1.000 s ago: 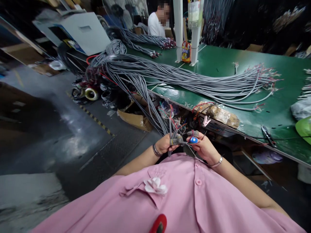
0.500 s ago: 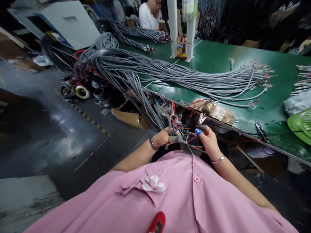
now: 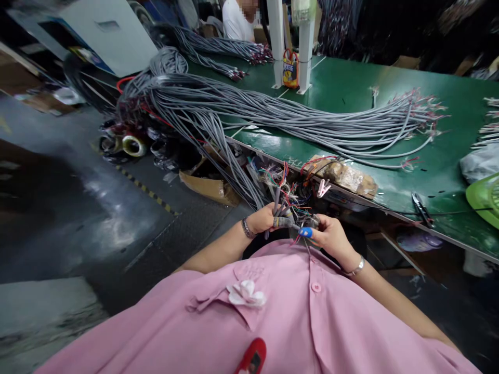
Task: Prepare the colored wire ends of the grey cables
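My left hand (image 3: pixel 264 220) is closed round several grey cables (image 3: pixel 277 197) in front of my body, with finger covers on some fingertips. Thin coloured wires (image 3: pixel 286 182) fan out from the stripped cable ends above it. Close on its right, my right hand (image 3: pixel 329 234) pinches the wires at one cable's end, a blue cover (image 3: pixel 305 232) on its thumb. Its fingertips partly hide those wires. Just beyond the hands, a pink clip (image 3: pixel 323 188) sits by the table edge.
On the green table (image 3: pixel 343 83) lies a long bundle of grey cables (image 3: pixel 249 106) with stripped ends. A taped cardboard block (image 3: pixel 346 176), small snips (image 3: pixel 421 210) and a green basket (image 3: pixel 483 200) are along the near side. A co-worker (image 3: pixel 238 23) is behind the table.
My right hand has moved left and slightly down, from holding the wires out to the side to pinching close by the cable end. My left hand keeps its hold on the cables.
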The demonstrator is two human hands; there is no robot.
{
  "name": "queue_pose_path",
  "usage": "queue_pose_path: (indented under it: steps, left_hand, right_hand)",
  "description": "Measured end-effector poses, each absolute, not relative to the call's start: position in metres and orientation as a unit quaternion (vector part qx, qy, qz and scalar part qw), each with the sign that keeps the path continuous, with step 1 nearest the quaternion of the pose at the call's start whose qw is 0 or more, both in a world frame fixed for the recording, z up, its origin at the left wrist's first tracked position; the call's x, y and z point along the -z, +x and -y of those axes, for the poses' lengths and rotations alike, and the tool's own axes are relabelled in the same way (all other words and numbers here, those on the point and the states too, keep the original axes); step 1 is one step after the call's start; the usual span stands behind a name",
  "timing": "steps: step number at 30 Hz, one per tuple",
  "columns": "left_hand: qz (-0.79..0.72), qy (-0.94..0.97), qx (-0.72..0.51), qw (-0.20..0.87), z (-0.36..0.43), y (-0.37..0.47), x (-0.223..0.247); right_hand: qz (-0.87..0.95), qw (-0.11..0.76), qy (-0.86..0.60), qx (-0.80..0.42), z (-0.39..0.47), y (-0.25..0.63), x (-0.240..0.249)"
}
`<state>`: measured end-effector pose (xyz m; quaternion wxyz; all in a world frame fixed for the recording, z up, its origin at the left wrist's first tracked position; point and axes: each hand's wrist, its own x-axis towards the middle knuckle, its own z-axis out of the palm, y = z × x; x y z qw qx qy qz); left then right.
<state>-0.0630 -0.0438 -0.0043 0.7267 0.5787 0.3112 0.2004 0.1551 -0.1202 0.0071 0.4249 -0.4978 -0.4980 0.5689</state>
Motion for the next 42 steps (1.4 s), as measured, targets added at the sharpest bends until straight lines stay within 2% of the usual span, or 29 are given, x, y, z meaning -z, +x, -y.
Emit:
queue_pose_path:
  steps: [2, 5, 8, 13, 17, 20, 24, 27, 29, 33, 36, 39, 42]
  left_hand:
    - [-0.301, 0.551, -0.196, 0.753, 0.043, -0.064, 0.009]
    - [-0.281, 0.492, -0.199, 0.799, 0.039, -0.069, 0.02]
    - [-0.27, 0.442, -0.212, 0.829, 0.036, -0.076, 0.03]
    - [-0.256, 0.416, -0.215, 0.846, 0.035, -0.08, 0.039]
    - [-0.253, 0.424, -0.21, 0.844, 0.036, -0.079, 0.038]
    - [-0.254, 0.432, -0.205, 0.841, 0.036, -0.079, 0.035]
    - [-0.238, 0.443, -0.196, 0.842, 0.037, -0.079, 0.028]
    - [-0.226, 0.468, -0.189, 0.833, 0.036, -0.081, 0.021]
    - [-0.221, 0.502, -0.182, 0.816, 0.034, -0.082, 0.016]
    - [-0.211, 0.574, -0.174, 0.772, 0.027, -0.08, 0.006]
    - [-0.184, 0.607, -0.159, 0.756, 0.02, -0.075, 0.0]
    - [-0.178, 0.628, -0.154, 0.742, 0.013, -0.069, -0.003]
    - [-0.209, 0.624, -0.216, 0.721, 0.007, -0.064, -0.001]
  right_hand:
    - [0.544, 0.425, -0.498, -0.525, 0.123, 0.154, -0.012]
    - [0.571, 0.475, -0.468, -0.479, 0.126, 0.155, -0.015]
    - [0.545, 0.518, -0.417, -0.51, 0.126, 0.153, -0.013]
    - [0.478, 0.53, -0.347, -0.608, 0.12, 0.137, -0.007]
    - [0.511, 0.523, -0.325, -0.599, 0.117, 0.127, -0.008]
    - [0.647, 0.481, -0.322, -0.496, 0.117, 0.128, -0.007]
    - [0.817, 0.401, -0.325, -0.256, 0.117, 0.136, -0.006]
    - [0.842, 0.372, -0.339, -0.196, 0.116, 0.144, -0.009]
    - [0.835, 0.368, -0.333, -0.237, 0.114, 0.15, -0.013]
    - [0.747, 0.411, -0.335, -0.401, 0.106, 0.164, -0.009]
    - [0.571, 0.478, -0.428, -0.513, 0.1, 0.175, 0.008]
    - [0.346, 0.547, -0.501, -0.575, 0.095, 0.187, 0.028]
    - [0.259, 0.552, -0.507, -0.61, 0.091, 0.197, 0.041]
